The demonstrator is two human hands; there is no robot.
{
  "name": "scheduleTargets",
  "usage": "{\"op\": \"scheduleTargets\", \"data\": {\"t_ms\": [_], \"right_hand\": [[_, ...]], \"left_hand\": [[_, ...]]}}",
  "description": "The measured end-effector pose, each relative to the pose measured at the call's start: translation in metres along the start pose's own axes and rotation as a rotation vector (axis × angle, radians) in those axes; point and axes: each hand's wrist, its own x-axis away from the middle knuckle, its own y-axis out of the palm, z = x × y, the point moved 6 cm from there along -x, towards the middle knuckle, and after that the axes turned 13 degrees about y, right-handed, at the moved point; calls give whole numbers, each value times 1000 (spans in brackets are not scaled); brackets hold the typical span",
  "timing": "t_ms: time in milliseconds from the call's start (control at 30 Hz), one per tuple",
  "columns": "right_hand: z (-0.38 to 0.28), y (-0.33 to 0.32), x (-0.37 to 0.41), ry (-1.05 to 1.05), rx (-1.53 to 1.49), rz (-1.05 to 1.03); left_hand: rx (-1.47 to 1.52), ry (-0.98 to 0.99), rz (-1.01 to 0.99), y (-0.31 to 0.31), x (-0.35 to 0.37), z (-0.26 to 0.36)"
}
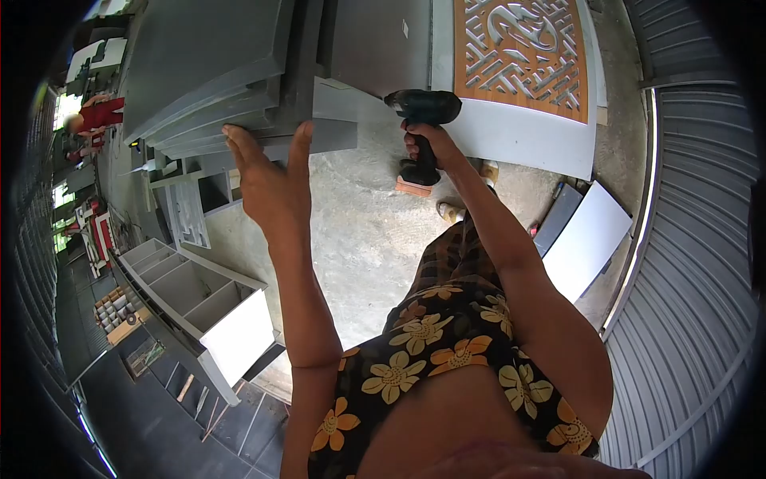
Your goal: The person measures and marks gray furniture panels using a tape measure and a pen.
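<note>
My right hand (428, 144) is wrapped round the handle of a dark teal and black cordless drill (424, 105), held out over the concrete floor. The drill's body points to the left, toward the grey panels; its tip is too dark to make out. My left hand (271, 172) is raised with thumb and fingers spread, at the near edge of a stack of dark grey panels (215, 72). Its fingertips seem to touch the panel edges, but the hand does not close round them.
A wooden carved panel (523, 52) lies on a white board (527, 136) at the back right. On the left stands a grey cabinet frame (191, 291) with compartments. A white panel (586, 239) leans near the corrugated metal wall (686, 263). Another person (100, 116) in red is far left.
</note>
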Motion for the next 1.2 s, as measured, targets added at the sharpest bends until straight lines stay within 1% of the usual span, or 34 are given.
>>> {"op": "scheduleTargets", "data": {"t_ms": [167, 200, 300, 367, 433, 567, 633, 667, 700, 767, 800, 833, 867, 900, 933, 967, 1000, 1033, 1067, 1100, 1133, 1200], "right_hand": [[4, -1, -3, 16, -73, 7], [2, -10, 3, 14, -88, 16], [4, -31, 16, -14, -158, 25], [10, -63, 17, -54, -169, 46], [13, -91, 34, -23, -274, 96], [20, -141, 41, 14, -390, 214], [25, -159, 41, 33, -402, 280], [28, -164, 39, 71, -441, 274], [27, -171, 42, 59, -407, 327], [21, -167, 44, 37, -303, 379], [19, -163, 44, 78, -321, 368], [20, -158, 46, 126, -333, 354], [16, -153, 48, 147, -299, 444], [15, -160, 47, 163, -196, 426], [21, -170, 41, 162, -183, 322], [24, -180, 39, 193, -174, 300], [26, -185, 40, 221, -171, 294], [30, -188, 42, 255, -138, 308], [32, -189, 48, 286, -106, 331], [28, -176, 56, 337, -82, 266], [33, -178, 58, 356, -50, 271], [45, -183, 61, 403, -32, 352]], "left_hand": [[93, 4, 17, -3, 1, 0], [151, -40, 11, 2, 3, 0], [178, -64, 3, 0, 3, -1], [205, -70, 4, -3, 2, -1], [248, -80, -2, -1, 3, 1], [204, -66, -23, -2, 2, 10], [154, -129, -56, -5, 4, 9], [140, -143, -73, -5, 5, 7], [127, -161, -78, -6, 6, 6], [162, -89, -61, -6, 10, -2], [163, -116, -26, -4, 14, -10], [138, -174, -68, -5, 14, -8], [176, -158, -38, -6, 11, -1], [210, -125, -23, -4, 9, 0], [204, -176, -74, -2, 8, -3], [198, -118, -38, -5, 4, 2], [167, -17, 18, -5, 1, 3], [155, 10, 50, -5, 1, 3], [153, -6, 51, -4, 2, 2], [155, -17, 52, -3, 2, 2], [135, -9, 54, -6, 3, 4], [93, -7, 55, -10, 3, 3]]}}
